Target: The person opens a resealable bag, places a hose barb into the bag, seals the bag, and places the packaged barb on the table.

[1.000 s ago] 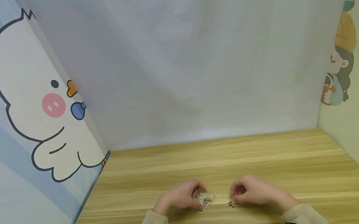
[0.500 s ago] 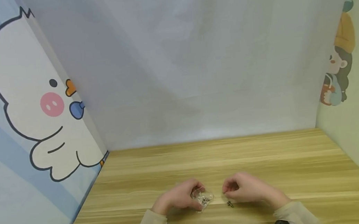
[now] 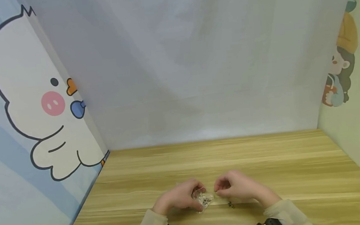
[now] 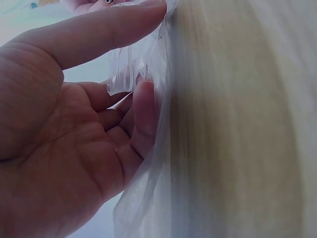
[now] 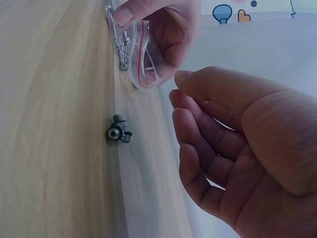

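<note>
My left hand [image 3: 183,197] grips a clear zip bag [image 3: 208,196], thumb on the near side and fingers on the far side. The right wrist view shows the bag's mouth spread, with a red zip line [image 5: 142,47] and several small metal screws [image 5: 122,57] inside. Just right of the bag, my right hand [image 3: 242,186] pinches a tiny metal screw between thumb and forefinger. The left wrist view catches the end of that screw [image 4: 108,1]; the right wrist view hides it behind the fingertips. A small cluster of screws [image 5: 118,130] lies on the table below my right hand.
The wood-grain table [image 3: 140,167] ends at a pale grey curtain [image 3: 197,90] behind. Printed panels stand on both sides, a white cartoon duck [image 3: 24,81] on the left and a cartoon child [image 3: 337,70] on the right. Each wrist wears a dark strapped device.
My right hand has moved left and slightly away from me, from over the loose screws toward the bag's mouth. The left hand keeps the bag in nearly the same place.
</note>
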The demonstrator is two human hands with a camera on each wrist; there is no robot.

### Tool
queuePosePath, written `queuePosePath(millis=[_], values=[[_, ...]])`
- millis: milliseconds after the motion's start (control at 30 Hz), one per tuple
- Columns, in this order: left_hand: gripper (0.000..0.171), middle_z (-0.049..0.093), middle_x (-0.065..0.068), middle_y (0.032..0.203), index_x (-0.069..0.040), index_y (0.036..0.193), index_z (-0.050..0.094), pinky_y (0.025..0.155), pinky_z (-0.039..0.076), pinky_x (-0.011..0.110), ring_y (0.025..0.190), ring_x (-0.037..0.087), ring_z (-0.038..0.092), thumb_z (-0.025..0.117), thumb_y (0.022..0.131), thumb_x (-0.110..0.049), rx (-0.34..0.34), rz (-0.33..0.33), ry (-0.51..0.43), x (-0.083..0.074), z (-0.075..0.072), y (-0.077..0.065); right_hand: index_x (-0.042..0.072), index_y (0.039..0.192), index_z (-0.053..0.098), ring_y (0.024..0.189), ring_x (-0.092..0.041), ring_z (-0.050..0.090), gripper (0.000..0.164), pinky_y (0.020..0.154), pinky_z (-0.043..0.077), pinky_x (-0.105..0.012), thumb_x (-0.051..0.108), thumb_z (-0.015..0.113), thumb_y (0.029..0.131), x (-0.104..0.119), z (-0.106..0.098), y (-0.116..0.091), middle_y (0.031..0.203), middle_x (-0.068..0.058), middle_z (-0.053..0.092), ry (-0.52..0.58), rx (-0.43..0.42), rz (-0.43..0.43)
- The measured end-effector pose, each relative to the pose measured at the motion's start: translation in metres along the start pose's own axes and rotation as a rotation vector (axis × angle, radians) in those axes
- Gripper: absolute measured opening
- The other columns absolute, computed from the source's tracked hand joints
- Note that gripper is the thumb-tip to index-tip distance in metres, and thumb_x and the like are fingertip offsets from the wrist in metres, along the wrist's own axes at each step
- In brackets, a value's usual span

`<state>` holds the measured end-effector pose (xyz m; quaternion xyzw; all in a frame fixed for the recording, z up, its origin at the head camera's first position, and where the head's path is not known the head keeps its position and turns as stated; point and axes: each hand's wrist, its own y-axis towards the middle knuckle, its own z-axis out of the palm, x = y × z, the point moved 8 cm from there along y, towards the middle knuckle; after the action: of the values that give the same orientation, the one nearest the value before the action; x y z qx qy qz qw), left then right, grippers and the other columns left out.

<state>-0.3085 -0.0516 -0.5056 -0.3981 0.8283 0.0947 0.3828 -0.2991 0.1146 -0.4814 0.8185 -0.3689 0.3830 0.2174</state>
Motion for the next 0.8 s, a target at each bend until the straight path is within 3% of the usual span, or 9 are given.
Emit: queuePosePath(millis=[800], values=[[0.053, 0.061, -0.006, 0.112, -0.009, 0.124, 0.066, 0.091, 0.049, 0.029, 0.1, 0.008, 0.055, 0.094, 0.079, -0.012, 0.022, -0.017, -0.034, 0.004, 0.002, 0.002, 0.009, 0.093, 0.078, 0.076, -0.001, 0.065, 0.005, 0.071, 0.058, -0.025, 0.004, 0.079, 0.093, 0.013, 0.02, 0.017, 0.083, 0.011, 0.072, 0.001, -0.005, -0.068]])
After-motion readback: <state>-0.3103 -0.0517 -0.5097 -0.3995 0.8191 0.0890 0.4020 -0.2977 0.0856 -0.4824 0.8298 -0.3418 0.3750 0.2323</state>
